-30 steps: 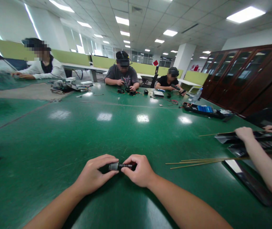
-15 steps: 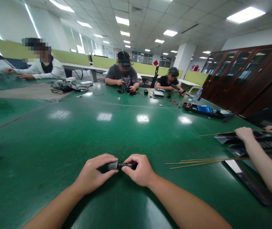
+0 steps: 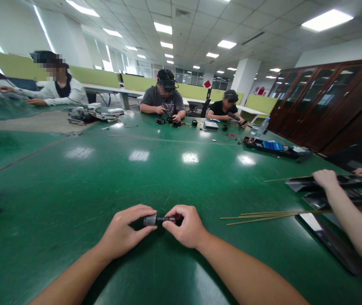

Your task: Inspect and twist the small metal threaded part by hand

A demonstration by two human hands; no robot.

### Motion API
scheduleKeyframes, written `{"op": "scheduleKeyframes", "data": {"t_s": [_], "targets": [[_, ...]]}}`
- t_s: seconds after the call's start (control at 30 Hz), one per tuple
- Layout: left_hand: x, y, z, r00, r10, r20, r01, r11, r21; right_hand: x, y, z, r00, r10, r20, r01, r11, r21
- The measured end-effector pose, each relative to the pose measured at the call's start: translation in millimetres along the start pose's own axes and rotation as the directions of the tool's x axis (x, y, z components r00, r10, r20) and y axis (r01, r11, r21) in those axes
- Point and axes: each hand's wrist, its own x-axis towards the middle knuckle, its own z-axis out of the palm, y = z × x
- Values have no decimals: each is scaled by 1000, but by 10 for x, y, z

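A small dark part with a grey cylindrical body [image 3: 150, 220] and a thin ridged shaft [image 3: 165, 219] lies level just over the green tabletop, between my two hands. The thumb and fingers of my left hand [image 3: 126, 228] grip the wide grey body from the left. From the right, my right hand [image 3: 185, 226] pinches the end of the shaft between thumb and curled index finger. The far tip of the shaft is hidden in that grip. A short stretch of shaft shows between the hands.
Thin brass-coloured rods [image 3: 257, 215] lie to my right, near dark trough-shaped pieces [image 3: 314, 182] handled by another person's hands. A black tray with blue packs [image 3: 271, 145] stands farther back. Several people work across the green table [image 3: 155, 178]; small electronic parts lie before them.
My hands and the dark part have hardly moved. At the far left, a person's hand has shifted slightly left and the head has turned a little.
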Motion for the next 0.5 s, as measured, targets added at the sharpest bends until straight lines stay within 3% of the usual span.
{"op": "scheduleKeyframes", "data": {"t_s": [0.5], "targets": [[-7, -15, -2, 1000, -10, -17, 10, 1000, 21, 7, 3, 13, 1000, 4, -29, -4, 1000, 14]]}}
